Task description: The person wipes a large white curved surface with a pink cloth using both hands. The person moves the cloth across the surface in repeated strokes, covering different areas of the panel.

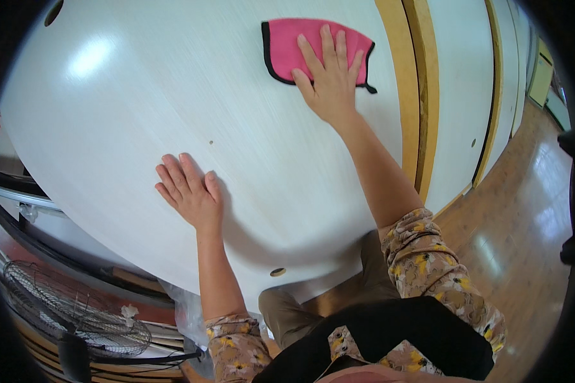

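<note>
Under my right hand (333, 79) a pink cloth (283, 50) with black edging and a small black loop lies spread on a white table top (139, 110). The fingers are splayed and press flat on the cloth, not closed around it. My left hand (189, 198) rests palm down on the bare white surface, lower and to the left, its fingers slightly apart and holding nothing. Near that hand the top has a small hole (211, 142). A larger round hole (278, 272) sits close to the edge by my legs.
Tan wooden edging (414, 95) runs along the right side, beside another white panel (460, 81). A wire-caged fan (76, 306) stands at the lower left near clear plastic sheeting (187, 306). The brown floor (498, 230) shows at the right.
</note>
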Demonstrator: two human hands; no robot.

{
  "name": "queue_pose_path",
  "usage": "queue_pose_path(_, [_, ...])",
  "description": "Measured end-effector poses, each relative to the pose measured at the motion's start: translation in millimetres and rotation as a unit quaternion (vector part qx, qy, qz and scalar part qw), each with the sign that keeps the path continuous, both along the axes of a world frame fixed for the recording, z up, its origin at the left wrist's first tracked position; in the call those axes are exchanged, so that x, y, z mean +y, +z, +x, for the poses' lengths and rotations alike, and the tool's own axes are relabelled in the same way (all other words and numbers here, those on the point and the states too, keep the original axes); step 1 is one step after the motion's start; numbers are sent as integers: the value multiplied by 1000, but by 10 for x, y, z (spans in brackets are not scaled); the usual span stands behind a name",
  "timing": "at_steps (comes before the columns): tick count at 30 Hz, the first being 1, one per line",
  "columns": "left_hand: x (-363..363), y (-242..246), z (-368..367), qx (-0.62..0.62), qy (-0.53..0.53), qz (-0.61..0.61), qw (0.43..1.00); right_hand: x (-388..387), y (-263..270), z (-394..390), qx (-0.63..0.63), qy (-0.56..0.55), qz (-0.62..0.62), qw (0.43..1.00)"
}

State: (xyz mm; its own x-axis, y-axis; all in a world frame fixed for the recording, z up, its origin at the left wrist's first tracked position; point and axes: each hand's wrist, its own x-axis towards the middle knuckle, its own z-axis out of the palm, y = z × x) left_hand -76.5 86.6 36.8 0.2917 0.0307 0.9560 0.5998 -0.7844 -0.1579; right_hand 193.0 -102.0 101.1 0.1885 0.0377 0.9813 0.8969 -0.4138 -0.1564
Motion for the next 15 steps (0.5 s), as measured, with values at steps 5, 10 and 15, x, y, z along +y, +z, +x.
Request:
queue_pose_path(5, [-70, -212, 50, 2, -17, -3, 1000, 77, -725, -686, 60, 5, -157, 986])
queue_pose_path(10, [-129, -410, -7, 29, -40, -16, 999, 296, -690, -1053, -62, 127, -196, 970])
queue_pose_path(15, [-123, -507, -64, 58, -16, -14, 998, 346, -188, -711, -103, 109, -160, 976])
